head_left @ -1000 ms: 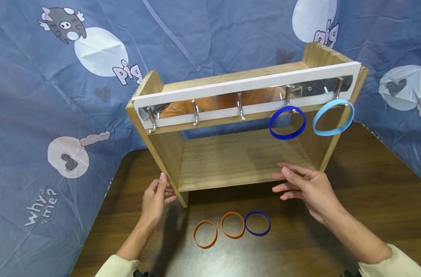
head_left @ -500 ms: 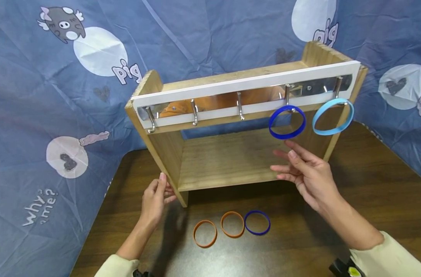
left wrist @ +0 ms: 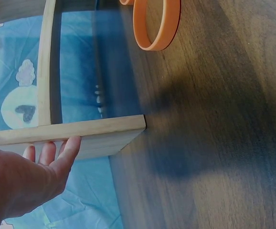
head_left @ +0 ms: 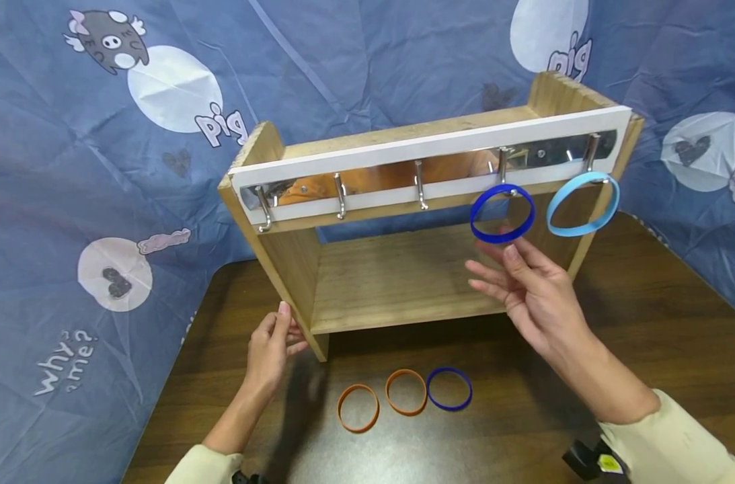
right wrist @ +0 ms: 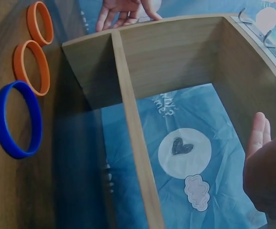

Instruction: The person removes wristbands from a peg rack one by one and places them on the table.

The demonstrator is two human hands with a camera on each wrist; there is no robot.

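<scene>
A wooden shelf (head_left: 397,275) stands tilted in the head view, with a row of metal hooks on its white front rail (head_left: 367,163). My left hand (head_left: 269,349) rests its fingertips against the lower left side panel (left wrist: 104,126). A dark blue wristband (head_left: 488,238) hangs from one hook, a light blue wristband (head_left: 575,232) from the hook at the right end. Just under the dark blue band is my right hand (head_left: 543,296), thumb tip right at its lower edge and index finger partly behind it; the other fingers extend loosely.
On the table (head_left: 434,450) in front of the shelf lie two orange wristbands (head_left: 358,430) and another dark blue wristband (right wrist: 2,119) in a row. A blue printed cloth (head_left: 179,202) hangs behind. Three hooks toward the left carry no bands.
My right hand has risen from the front of the lower board to the bottom of the hanging dark blue wristband. The left hand and all the bands stay where they were.
</scene>
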